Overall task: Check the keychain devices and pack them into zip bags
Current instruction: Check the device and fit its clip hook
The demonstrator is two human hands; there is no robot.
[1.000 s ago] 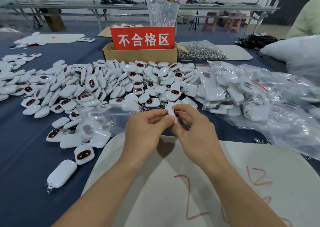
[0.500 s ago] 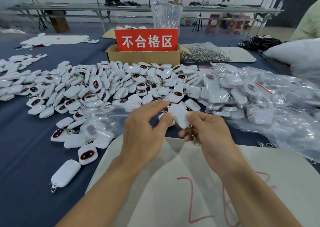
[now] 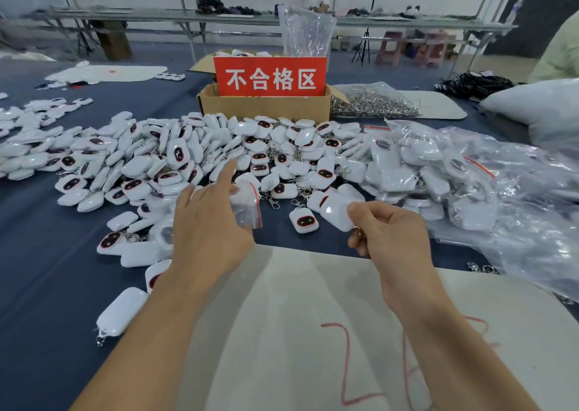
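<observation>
**Item 1: keychain device** (image 3: 336,214). White and rounded, held in the air over the dark blue table (image 3: 37,269), just beyond the far edge of the white mat (image 3: 297,301).
- Hidden: the plain back faces the camera under a bright glare, so the face side cannot be seen. The fingers cover its lower right end. A scrap of metal shows below the thumb, too small to make out.
- Axis: tilted, running from upper left down to lower right, into the hand.

**Item 2: right grip** (image 3: 394,238). Narrow, pinching the device's lower end between the thumb on top and curled fingers beneath. The back of the hand is up, and the forearm enters from the lower right, cut off by the frame.

**Item 3: left grip** (image 3: 206,235). Back of the hand to the camera, fingers spread and nearly straight, index finger reaching away. The thumb is hidden.
- At its thumb side stands a clear zip bag (image 3: 247,204), upright, with a red strip along its right edge. Its left part is behind the hand.
- Whether the hand pinches the bag or only touches it cannot be told.

**Item 4: loose devices** (image 3: 175,157). Heaped across the table. Some show a dark face, others a blank back.

**Item 5: packed bags** (image 3: 404,175). Piled at the right, with the contents blurred by film and the pile cut off by the frame edge.

**Item 6: cardboard box** (image 3: 266,108). Behind the heap, carrying a red sign (image 3: 271,77), with its contents mostly hidden. A bag of metal clasps (image 3: 372,100) sits just beside it.
</observation>
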